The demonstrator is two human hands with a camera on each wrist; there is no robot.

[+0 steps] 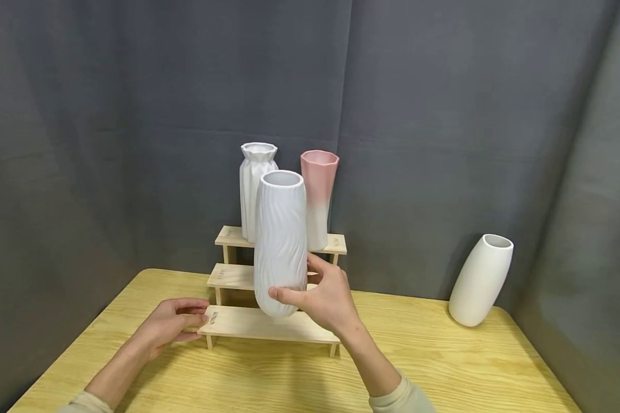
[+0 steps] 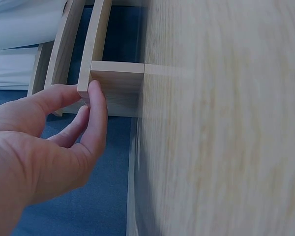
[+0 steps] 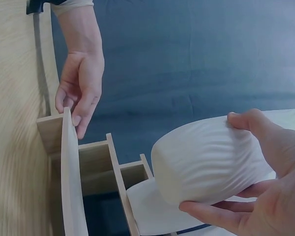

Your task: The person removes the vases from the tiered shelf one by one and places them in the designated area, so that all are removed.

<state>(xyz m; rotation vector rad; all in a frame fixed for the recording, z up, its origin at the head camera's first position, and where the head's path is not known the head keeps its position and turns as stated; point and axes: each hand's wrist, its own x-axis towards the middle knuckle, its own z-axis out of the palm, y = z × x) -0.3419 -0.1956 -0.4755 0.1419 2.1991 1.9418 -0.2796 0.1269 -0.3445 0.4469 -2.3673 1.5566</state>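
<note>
A white vase with wavy ridges is held upright by my right hand, thumb on the near side and fingers round the back. Its rounded base hangs over the lowest step of a three-tier wooden stand, seen apart from the steps in the right wrist view. My left hand pinches the left end of that lowest step, thumb and fingers on either side of the board. On the top step stand a white pleated vase and a pink-to-white vase, both partly hidden by the held vase.
A smooth white vase leans at the right rear of the wood-grain table. Grey curtains hang close behind the table and along its sides.
</note>
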